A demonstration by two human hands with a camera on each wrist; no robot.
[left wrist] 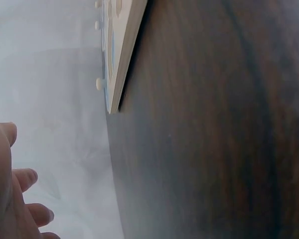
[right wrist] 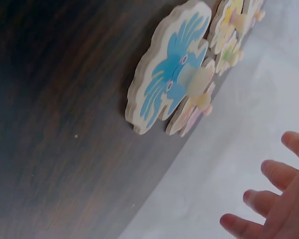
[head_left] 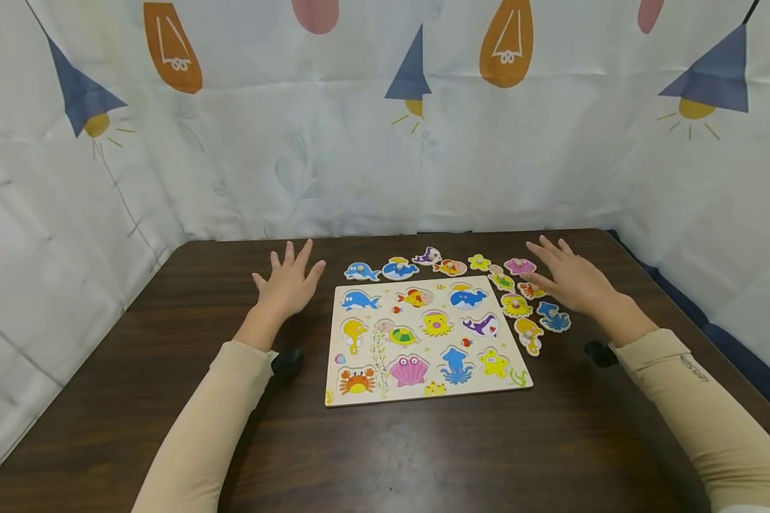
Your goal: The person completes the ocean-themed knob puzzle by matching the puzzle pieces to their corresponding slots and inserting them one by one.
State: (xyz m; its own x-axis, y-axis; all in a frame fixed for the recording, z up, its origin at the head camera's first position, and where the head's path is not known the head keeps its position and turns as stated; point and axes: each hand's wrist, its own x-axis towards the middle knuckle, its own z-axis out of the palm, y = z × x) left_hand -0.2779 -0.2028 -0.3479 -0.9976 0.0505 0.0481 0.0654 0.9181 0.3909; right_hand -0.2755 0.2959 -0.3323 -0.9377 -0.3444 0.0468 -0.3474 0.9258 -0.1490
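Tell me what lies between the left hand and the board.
The head view shows only a bare stretch of table between the left hand and the board.

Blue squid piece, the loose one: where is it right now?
In the head view, the squid piece lies right of the puzzle board, beside the yellow seahorse piece, below the right hand.

Puzzle board (head_left: 425, 345) on the table (head_left: 391, 456), loose pieces (head_left: 516, 306) behind it and along its right side.
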